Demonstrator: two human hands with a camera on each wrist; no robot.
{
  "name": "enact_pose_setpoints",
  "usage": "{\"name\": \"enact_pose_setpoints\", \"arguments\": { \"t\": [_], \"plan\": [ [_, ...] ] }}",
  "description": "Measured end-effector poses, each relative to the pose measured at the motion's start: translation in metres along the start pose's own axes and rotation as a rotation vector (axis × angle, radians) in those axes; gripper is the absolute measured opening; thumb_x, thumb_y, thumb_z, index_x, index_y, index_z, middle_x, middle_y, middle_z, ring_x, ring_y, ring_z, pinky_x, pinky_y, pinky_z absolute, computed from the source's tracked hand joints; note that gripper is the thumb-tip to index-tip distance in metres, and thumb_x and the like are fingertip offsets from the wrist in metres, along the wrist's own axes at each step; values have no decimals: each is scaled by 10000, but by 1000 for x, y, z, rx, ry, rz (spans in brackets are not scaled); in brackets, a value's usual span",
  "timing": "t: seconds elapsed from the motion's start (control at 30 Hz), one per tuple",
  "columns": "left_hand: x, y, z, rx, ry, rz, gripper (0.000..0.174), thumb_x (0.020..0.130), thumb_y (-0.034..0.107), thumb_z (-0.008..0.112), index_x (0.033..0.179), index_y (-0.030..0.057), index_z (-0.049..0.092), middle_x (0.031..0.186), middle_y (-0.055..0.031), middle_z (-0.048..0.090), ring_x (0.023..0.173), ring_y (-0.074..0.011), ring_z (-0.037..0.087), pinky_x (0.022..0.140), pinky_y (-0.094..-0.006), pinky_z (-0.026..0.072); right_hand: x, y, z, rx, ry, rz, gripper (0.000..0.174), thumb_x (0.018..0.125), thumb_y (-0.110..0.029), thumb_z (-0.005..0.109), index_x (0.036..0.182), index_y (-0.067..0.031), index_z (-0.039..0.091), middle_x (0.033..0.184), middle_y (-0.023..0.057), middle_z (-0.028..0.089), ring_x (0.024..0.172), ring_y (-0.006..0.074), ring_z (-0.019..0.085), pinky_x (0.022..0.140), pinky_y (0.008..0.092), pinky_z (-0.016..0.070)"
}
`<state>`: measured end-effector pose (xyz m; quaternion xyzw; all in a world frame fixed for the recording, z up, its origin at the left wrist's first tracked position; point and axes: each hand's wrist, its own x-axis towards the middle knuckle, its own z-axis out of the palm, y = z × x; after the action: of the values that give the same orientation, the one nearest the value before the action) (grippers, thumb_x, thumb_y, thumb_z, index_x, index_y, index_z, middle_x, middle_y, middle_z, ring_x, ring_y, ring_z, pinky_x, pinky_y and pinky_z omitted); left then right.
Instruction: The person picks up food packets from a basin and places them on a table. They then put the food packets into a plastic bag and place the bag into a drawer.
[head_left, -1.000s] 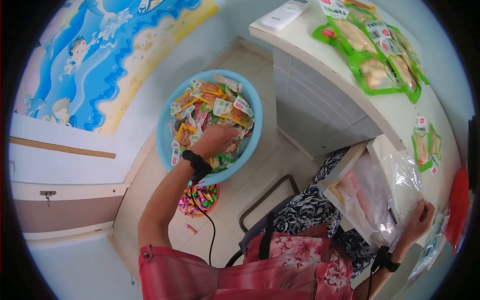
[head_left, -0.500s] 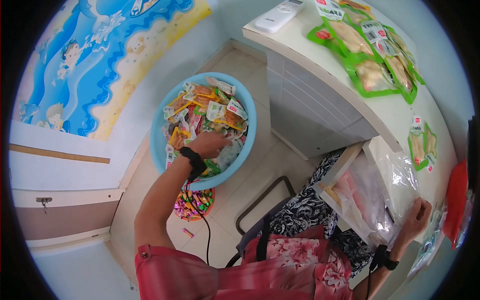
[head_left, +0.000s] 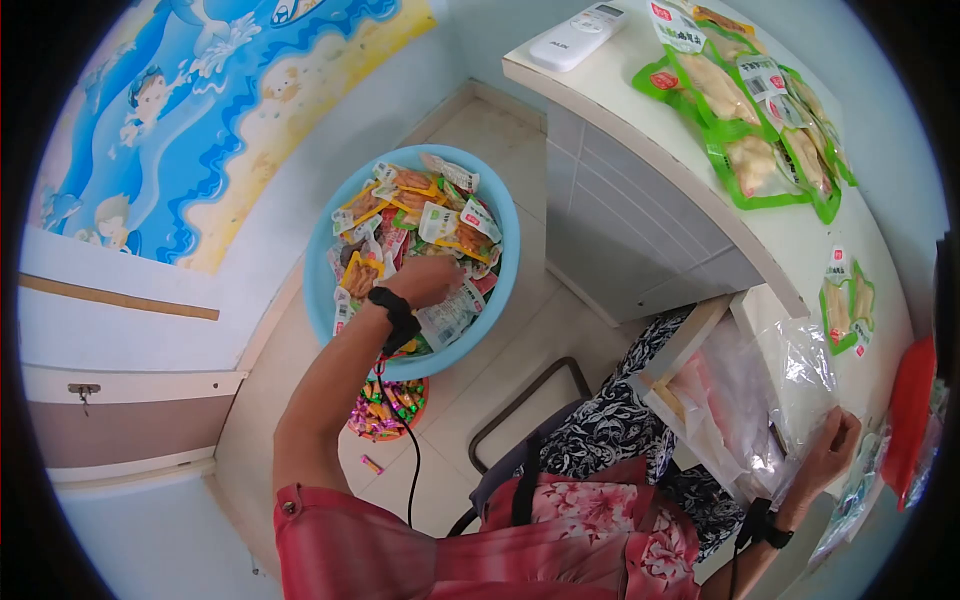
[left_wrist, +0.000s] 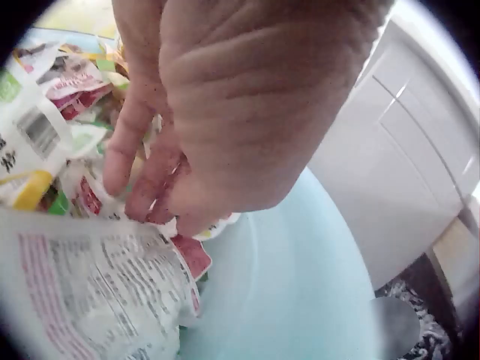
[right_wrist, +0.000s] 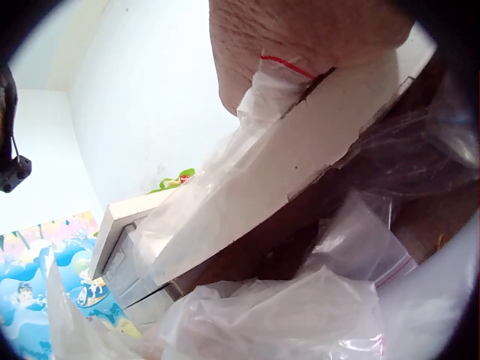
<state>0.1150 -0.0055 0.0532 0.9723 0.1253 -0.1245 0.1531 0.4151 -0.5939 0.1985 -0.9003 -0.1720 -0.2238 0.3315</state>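
My left hand [head_left: 428, 280] reaches into a light blue tub [head_left: 512, 250] heaped with small snack packets [head_left: 410, 180]. In the left wrist view its bent fingers [left_wrist: 154, 199] pinch the upper edge of a whitish packet [left_wrist: 105, 285] covered in fine print, which lies against the tub's inner side. My right hand [head_left: 832, 450] is at the desk edge, gripping the top of a clear plastic bag [head_left: 800, 370]. In the right wrist view the bag [right_wrist: 259, 112] shows a red seal line by the hand; the fingertips are hidden there.
More plastic bags [head_left: 720, 410] fill an open drawer below the desk [head_left: 690, 130]. On the desk lie green-edged food packs [head_left: 750, 130], a smaller pack [head_left: 848, 305] and a white remote control [head_left: 578, 38]. An orange-rimmed basket of wrapped sweets [head_left: 390, 410] stands beside the tub.
My left hand has shifted slightly within the tub, and the whitish packet beside it now shows flatter and more fully. The right hand stays with the bag at the desk edge.
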Motion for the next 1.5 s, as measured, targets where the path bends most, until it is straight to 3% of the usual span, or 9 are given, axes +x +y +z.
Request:
{"name": "enact_pose_setpoints", "arguments": {
  "t": [0.23, 0.57, 0.77, 0.8, 0.9, 1.03, 1.23, 1.33, 1.5],
  "plan": [
    [50, 35, 27, 205, 32, -170, 208, 849, 244, 701, 795, 45, 722, 811, -181, 708, 798, -383, 710, 688, -493, 562, 0, 0, 1, 21, 2, -4, 130, 1038, -137, 634, 1019, -8, 632, 879, -5, 598, 778, 74, 526, 699, 215, 447],
    [31, -8, 6, 218, 177, -358, 219, 895, 198, 647, 856, -1, 730, 805, -182, 726, 751, -334, 736, 647, -454, 582, 0, 5, 2, 31, 4, -14, 115, 1037, -116, 629, 1017, -3, 631, 884, -12, 589, 749, 61, 504, 672, 208, 441],
    [-28, -25, -30, -1012, 149, -544, 271, 991, 232, 625, 870, -3, 684, 785, -94, 741, 658, -190, 734, 582, -331, 568, -1, 0, 1, 5, -2, -17, 114, 1038, -121, 631, 1021, -8, 632, 888, -13, 584, 765, 65, 501, 687, 215, 439],
    [-35, -27, -30, -1055, 225, -524, 229, 1013, 231, 637, 915, 27, 679, 736, -56, 709, 632, -113, 705, 529, -253, 535, -1, -2, 1, 7, 2, -13, 114, 1038, -122, 631, 1022, -9, 632, 889, -12, 585, 771, 67, 503, 694, 217, 441],
    [-53, -38, -29, -1124, 268, -532, 203, 1000, 249, 678, 933, 58, 665, 745, -11, 672, 632, -109, 699, 495, -211, 503, -1, 1, 2, 49, -1, -19, 118, 1039, -131, 633, 1022, -13, 635, 891, -8, 589, 788, 74, 514, 713, 219, 446],
    [-58, -29, -24, -1211, 417, -639, 229, 996, 249, 682, 888, 59, 613, 756, -36, 649, 552, -120, 659, 436, -235, 472, 0, 4, 2, 42, -10, -13, 126, 1039, -137, 636, 1014, -13, 631, 882, -6, 591, 781, 78, 520, 716, 217, 448],
    [-76, -64, -15, -779, 416, -929, 195, 921, 182, 671, 968, -2, 627, 886, -131, 686, 671, -244, 725, 568, -348, 573, -1, 3, 2, 38, -16, 12, 132, 1040, -138, 636, 994, -15, 619, 852, -11, 576, 756, 71, 506, 685, 215, 430],
    [-75, -37, -30, 74, 581, -802, 261, 866, 183, 698, 1034, -6, 630, 1040, -185, 683, 920, -348, 705, 772, -460, 580, 0, -2, 4, 45, 8, -2, 131, 1039, -134, 636, 989, -16, 614, 843, -15, 564, 751, 64, 494, 675, 211, 418],
    [-21, -23, -44, 182, 780, -410, 394, 861, 304, 715, 1139, 32, 655, 1128, -193, 653, 1136, -378, 611, 927, -510, 520, 0, 3, 4, 38, 8, 1, 124, 1039, -131, 636, 992, -18, 613, 840, -19, 556, 750, 57, 485, 674, 204, 413]
  ]
}}
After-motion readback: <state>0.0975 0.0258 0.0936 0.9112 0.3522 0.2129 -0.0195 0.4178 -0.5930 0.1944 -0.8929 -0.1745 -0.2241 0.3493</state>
